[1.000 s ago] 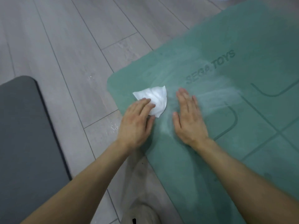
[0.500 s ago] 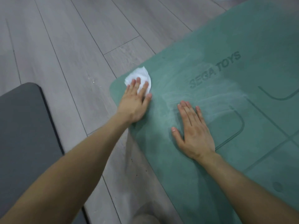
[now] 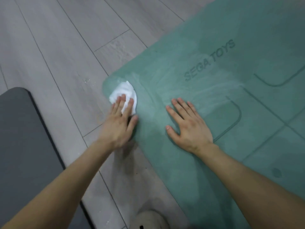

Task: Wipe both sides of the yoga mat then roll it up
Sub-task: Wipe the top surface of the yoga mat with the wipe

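Green mat (image 3: 255, 47) flat, corner points left; axis unclear.

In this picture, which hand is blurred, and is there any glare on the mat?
Head view: the left hand on the white cloth is motion-blurred; the right hand is sharp; the green mat shows pale streaks, no hard glare.

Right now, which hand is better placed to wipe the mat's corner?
Left: the left hand presses the white wipe on the corner of the yoga mat; the right hand lies flat, empty.
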The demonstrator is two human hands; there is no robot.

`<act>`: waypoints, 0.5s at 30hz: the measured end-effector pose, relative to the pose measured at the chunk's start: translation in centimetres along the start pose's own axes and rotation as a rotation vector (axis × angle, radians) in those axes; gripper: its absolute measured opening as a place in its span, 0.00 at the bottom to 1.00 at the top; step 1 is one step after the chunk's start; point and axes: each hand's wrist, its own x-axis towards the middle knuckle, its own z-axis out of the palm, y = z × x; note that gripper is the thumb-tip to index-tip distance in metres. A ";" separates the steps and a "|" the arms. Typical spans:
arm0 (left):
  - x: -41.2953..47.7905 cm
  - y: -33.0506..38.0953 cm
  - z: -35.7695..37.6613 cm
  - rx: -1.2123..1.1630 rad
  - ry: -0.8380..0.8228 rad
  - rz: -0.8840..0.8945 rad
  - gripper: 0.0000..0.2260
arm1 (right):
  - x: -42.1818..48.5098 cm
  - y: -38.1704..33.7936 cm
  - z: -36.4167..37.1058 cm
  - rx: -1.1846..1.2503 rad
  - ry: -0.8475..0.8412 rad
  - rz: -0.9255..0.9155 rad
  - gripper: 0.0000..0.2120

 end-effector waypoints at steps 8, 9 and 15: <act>6.6 -6.8 -3.7 -0.065 -0.114 -0.249 0.35 | 0.1 0.0 -0.3 -0.056 -0.048 0.009 0.39; 6.2 -5.9 -3.5 -0.072 -0.119 -0.266 0.35 | 0.1 0.1 -0.5 -0.062 -0.058 -0.001 0.40; -7.0 2.3 0.9 -0.062 -0.099 0.020 0.35 | 0.1 -0.1 -0.3 -0.108 -0.068 0.010 0.41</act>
